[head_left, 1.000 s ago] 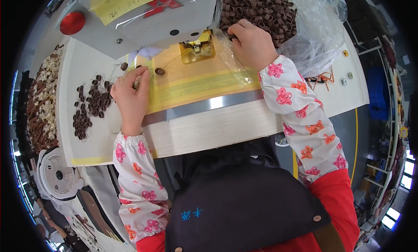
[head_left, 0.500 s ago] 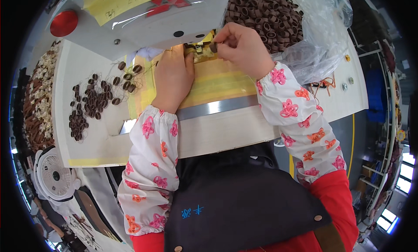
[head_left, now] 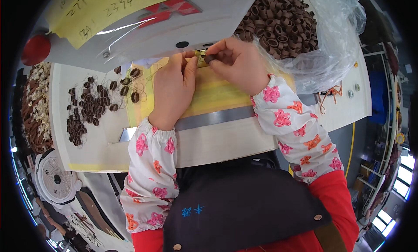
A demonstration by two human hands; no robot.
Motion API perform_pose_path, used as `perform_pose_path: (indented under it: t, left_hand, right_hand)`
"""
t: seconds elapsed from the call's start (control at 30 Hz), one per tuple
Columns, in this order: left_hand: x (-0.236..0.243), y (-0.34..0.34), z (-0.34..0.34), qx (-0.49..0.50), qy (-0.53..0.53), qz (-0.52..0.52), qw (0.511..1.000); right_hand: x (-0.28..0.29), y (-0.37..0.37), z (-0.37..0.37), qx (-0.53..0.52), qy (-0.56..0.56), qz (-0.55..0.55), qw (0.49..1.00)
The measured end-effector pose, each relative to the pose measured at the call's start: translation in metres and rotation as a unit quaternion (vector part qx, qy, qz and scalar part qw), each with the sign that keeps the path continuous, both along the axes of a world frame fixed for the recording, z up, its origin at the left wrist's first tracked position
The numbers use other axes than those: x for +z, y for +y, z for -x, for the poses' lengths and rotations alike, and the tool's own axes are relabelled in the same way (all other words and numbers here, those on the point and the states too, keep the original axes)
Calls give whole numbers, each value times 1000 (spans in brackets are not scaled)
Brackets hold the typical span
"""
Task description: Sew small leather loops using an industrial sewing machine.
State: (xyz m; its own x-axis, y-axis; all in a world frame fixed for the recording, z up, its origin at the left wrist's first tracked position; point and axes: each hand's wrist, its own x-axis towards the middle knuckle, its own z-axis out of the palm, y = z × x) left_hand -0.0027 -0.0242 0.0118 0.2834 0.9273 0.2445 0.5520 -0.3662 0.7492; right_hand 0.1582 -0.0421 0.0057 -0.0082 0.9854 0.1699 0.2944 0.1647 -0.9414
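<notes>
Close in front of the grey-white sewing machine head [head_left: 152, 32], my right hand [head_left: 241, 62] pinches a small brown loop [head_left: 210, 58] between thumb and fingers, beside the needle area. My left hand [head_left: 175, 78] is at the other side of the needle area, thumb and forefinger curled toward each other. What the left fingers hold, if anything, is too small to make out. The yellow-taped machine bed [head_left: 217, 91] lies beneath both hands. The machine head partly hides the needle and presser foot.
To the right of the machine, a big heap of brown loops [head_left: 278, 28] lies by a clear plastic bag [head_left: 331, 56]. Several brown loops with loose threads [head_left: 91, 104] are scattered at the left. A white fan [head_left: 56, 178] stands beyond the table's left edge.
My right hand has come a little nearer to the left one with the brown loop in its pinch. The view has shifted, so the machine head appears larger and further left.
</notes>
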Motion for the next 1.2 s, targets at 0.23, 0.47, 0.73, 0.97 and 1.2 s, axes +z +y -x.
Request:
perform_pose_path:
  t: [0.23,0.47,0.73,0.97,1.2]
  left_hand:
    - [3,5,6,-129,-93,110,981]
    - [7,8,10,-150,-65,130,978]
    - [2,9,11,-123,-47,113,985]
    - [-4,16,6,-82,-16,-12,996]
    - [-5,20,0,-46,17,-25,998]
  right_hand:
    - [0,-9,15,17,-168,-232,958]
    - [1,-12,15,26,-249,-296,922]
    - [-4,-14,14,17,-231,-225,946]
    - [3,-1,6,-25,-65,-39,997]
    - [-6,8,5,-63,-139,-119,981]
